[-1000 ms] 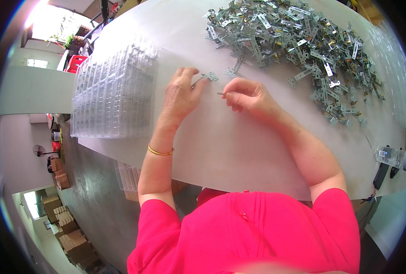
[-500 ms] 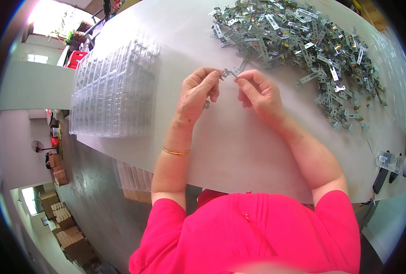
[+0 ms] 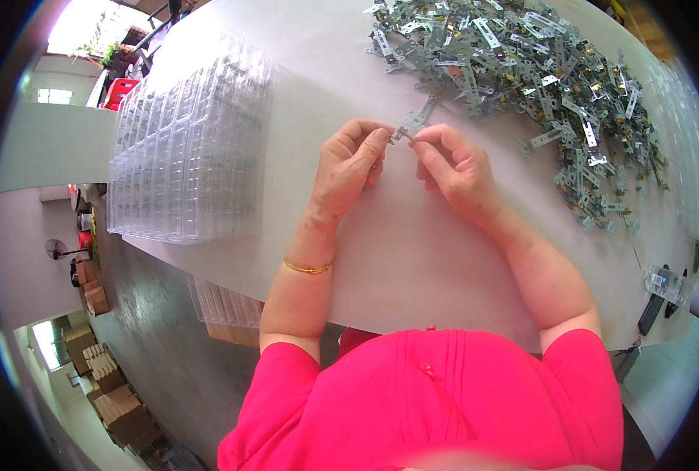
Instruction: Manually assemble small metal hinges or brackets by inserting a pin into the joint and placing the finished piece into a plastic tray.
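Over the white table [image 3: 412, 267], my left hand [image 3: 351, 166] and my right hand [image 3: 461, 171] are raised close together, thumbs and forefingers pinched. Between the fingertips is a small grey metal bracket [image 3: 402, 135], its left end in my left fingers and its right end in my right. Much of it is covered by the fingers, and its fine details are too small to make out. Just beyond my fingertips another flat metal bracket [image 3: 424, 111] juts from the pile; I cannot tell whether it touches the held one. A large heap of loose metal brackets [image 3: 514, 71] spreads at the far right.
Stacked clear plastic trays [image 3: 181, 169] stand on the table's left side. More clear plastic [image 3: 683, 133] lines the far right edge. A small clear container [image 3: 667, 284] and a black-handled tool [image 3: 651, 314] lie at the near right. Below the table's left edge are more trays [image 3: 228, 304].
My hands have drawn slightly closer together around the bracket. A small metal piece that showed below my left palm is out of sight. The whole view has shifted a little.
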Tool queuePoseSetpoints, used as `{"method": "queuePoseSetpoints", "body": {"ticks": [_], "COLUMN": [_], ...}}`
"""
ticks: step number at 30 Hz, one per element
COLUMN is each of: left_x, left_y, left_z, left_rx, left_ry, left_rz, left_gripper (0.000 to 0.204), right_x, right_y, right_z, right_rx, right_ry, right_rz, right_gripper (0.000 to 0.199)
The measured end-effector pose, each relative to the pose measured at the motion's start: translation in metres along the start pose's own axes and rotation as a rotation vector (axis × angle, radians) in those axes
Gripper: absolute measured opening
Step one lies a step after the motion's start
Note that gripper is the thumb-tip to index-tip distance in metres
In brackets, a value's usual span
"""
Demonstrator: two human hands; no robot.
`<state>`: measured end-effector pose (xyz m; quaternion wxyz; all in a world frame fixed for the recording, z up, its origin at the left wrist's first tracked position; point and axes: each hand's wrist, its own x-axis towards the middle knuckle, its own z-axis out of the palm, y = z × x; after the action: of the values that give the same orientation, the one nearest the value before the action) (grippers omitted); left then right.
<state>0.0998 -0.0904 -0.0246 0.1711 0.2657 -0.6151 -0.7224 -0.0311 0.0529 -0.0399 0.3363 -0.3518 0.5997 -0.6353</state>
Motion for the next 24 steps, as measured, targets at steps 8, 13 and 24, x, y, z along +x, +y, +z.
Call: {"method": "queuePoseSetpoints", "body": {"ticks": [8,13,24], "left_x": [-0.005,-0.009,-0.013], "left_y": [-0.005,-0.006,-0.006], "left_z": [0.004,0.011,0.010], "left_rx": [0.289,0.404,0.477], "left_ry": [0.037,0.032,-0.081], "left_rz": [0.215,0.260,0.383], "left_gripper": [0.013,0.013,0.013], "right_x": [-0.004,-0.004,-0.002], "right_y": [-0.007,-0.006,0.010], "right_z": [-0.001,-0.001,0.004], "right_rx": [-0.008,0.084,-0.156], "right_ry": [-0.030,-0.080,0.150], "right_rz": [0.016,0.040,-0.290], "right_gripper": [0.018,0.019,0.004]}}
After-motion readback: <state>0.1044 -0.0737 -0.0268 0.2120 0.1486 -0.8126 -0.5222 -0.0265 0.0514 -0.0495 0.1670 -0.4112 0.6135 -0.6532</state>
